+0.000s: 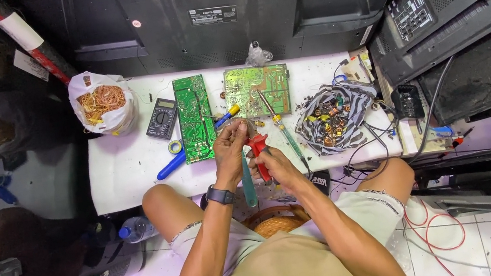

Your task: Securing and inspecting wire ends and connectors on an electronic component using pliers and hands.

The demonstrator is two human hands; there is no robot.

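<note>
Gripping red-handled pliers (258, 150), right hand (273, 165) closed round handles; left hand (230, 144) pinches small part, too small to identify. Pliers look rigid, light; hold by handles above surface (126, 170).

Above the white table (127, 176), the left hand (230, 147) pinches a small part while the right hand (273, 165) closes its grip on red-handled pliers (258, 149). Two green circuit boards (195, 116), a multimeter (161, 118) and a screwdriver (279, 125) lie beyond.

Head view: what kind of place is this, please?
Probably a small electronics repair shop. Green circuit boards and a multimeter lie on the white table, and television backs stand behind it.
</note>
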